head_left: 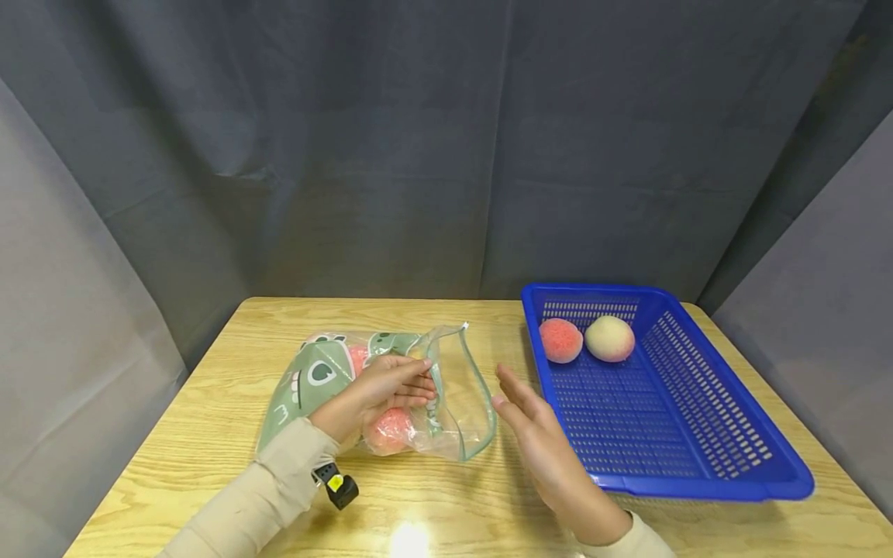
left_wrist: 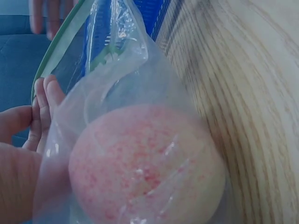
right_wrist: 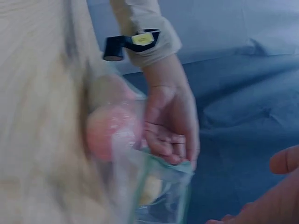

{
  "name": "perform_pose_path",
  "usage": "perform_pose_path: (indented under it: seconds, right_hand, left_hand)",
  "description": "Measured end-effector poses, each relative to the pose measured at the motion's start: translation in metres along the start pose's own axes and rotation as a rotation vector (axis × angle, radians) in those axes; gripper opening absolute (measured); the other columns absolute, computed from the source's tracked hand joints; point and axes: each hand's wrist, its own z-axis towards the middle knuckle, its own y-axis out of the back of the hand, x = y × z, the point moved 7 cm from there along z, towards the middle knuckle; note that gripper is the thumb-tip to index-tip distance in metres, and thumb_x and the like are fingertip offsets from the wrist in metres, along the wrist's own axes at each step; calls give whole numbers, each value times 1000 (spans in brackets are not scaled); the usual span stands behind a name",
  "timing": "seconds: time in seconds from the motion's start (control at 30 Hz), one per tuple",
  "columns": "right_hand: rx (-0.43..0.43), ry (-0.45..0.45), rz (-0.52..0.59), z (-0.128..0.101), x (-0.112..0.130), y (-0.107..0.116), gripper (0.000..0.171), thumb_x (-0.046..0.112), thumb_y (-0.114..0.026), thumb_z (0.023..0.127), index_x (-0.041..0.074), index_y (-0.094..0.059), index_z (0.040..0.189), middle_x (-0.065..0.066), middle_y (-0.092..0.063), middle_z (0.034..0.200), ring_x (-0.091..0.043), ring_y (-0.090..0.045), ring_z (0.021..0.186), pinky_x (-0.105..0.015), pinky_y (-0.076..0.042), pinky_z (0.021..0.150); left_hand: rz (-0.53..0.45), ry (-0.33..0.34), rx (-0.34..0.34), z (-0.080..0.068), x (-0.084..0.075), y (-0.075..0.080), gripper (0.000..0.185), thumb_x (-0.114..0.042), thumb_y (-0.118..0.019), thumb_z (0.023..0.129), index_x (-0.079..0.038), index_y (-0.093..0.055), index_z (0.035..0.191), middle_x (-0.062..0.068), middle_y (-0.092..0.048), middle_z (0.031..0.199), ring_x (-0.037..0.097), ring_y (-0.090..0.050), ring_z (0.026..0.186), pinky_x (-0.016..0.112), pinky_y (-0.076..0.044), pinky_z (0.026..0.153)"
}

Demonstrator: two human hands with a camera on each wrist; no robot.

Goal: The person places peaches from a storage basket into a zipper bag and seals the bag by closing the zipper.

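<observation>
A clear zip bag (head_left: pixel 453 372) with a green cartoon print lies on its side, its mouth spread toward the right. My left hand (head_left: pixel 387 387) pinches the upper edge of that mouth between thumb and fingers. Inside the bag, a pink peach (head_left: pixel 389 432) sits below the left hand, and it fills much of the left wrist view as a pink and cream peach (left_wrist: pixel 145 163). More pink shows through the plastic above. My right hand (head_left: pixel 540 442) holds nothing; its fingers are extended just right of the bag's mouth.
At the right stands a blue plastic basket (head_left: pixel 705 488) with slotted walls. A pink peach (head_left: pixel 561 341) and a cream peach (head_left: pixel 610 339) lie at its far left end. Bag and basket both rest on a wooden table (head_left: pixel 209 480), with a dark curtain (head_left: pixel 391 155) behind.
</observation>
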Motion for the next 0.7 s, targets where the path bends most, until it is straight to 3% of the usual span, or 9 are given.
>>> perform_pose_path:
  seconds: [0.23, 0.43, 0.53, 0.7]
  right_hand:
    - [38, 79, -52, 1, 38, 11, 54, 18, -42, 102, -1, -23, 149, -15, -25, 155, -31, -16, 145, -56, -7, 117]
    - [56, 124, -74, 9, 67, 29, 53, 16, -41, 103, -1, -22, 149, -15, -24, 156, -29, -17, 145, -51, -11, 118]
    - [5, 145, -118, 19, 76, 47, 52, 16, -41, 103, 1, -23, 150, -13, -25, 156, -27, -20, 144, -49, -15, 117]
    - [-144, 193, -381, 42, 78, 88, 54, 23, -43, 103, 10, -24, 152, -11, -25, 156, -30, -22, 143, -54, -22, 114]
  left_hand:
    - [-10, 4, 4, 1, 2, -1, 19, -15, -53, 99, 0, -63, 93, 3, -68, 75, 11, -68, 70, 22, -58, 66]
    - [-18, 5, 15, 2, 3, -1, 20, -15, -53, 99, -2, -63, 90, 3, -68, 75, 11, -68, 70, 22, -58, 66]
    - [-6, 5, 8, 2, 3, -1, 21, -16, -53, 99, -2, -63, 88, 4, -67, 74, 11, -67, 69, 21, -57, 66]
    - [14, 4, -4, 2, 2, -1, 21, -16, -53, 99, -1, -62, 87, 4, -67, 74, 11, -66, 68, 21, -57, 66]
